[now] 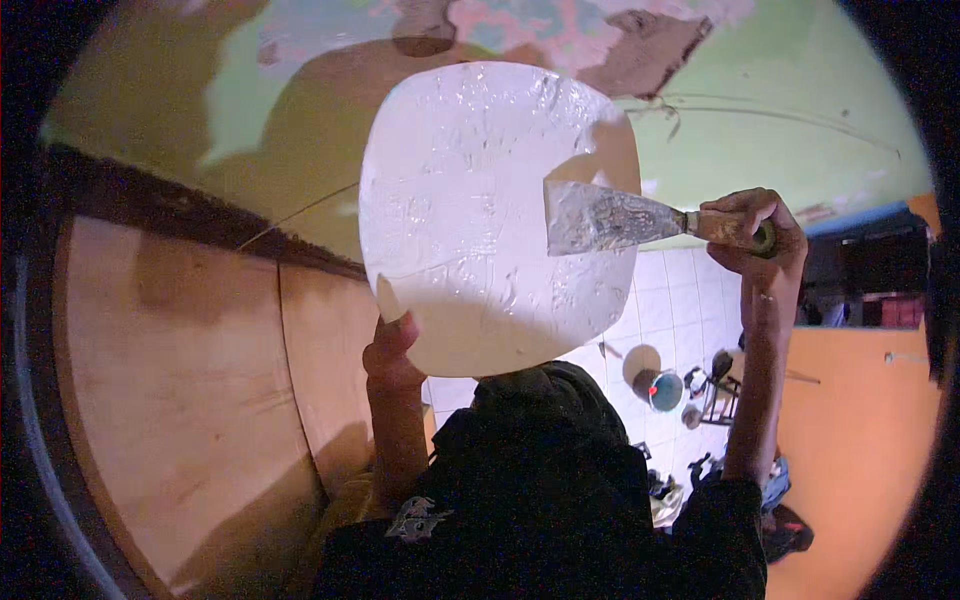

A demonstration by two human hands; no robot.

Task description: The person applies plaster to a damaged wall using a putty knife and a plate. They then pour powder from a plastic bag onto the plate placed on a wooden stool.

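Basically mid-job, judging from the head view: a white board sits at centre frame, tilted toward the camera, with wet-looking white paste smeared across much of its face, thickest-looking toward the top. Left hand grips it at the lower-left edge, thumb hooked over the rim; the other fingers are hidden behind. Right hand, right of centre, has its fingers wrapped round the handle of a scraper; the paste-streaked blade lies over the board's right half, contact unclear. So paste on board and scraper coated: done. Wall looks well short of finished: green paint across the top of the frame, broken by pink patches and a rough brown-grey patch, upper right of centre. Can't make out fresh paste on any of it, so I'd guess most of the filling is left. Bucket sits on the floor, lower right of centre.
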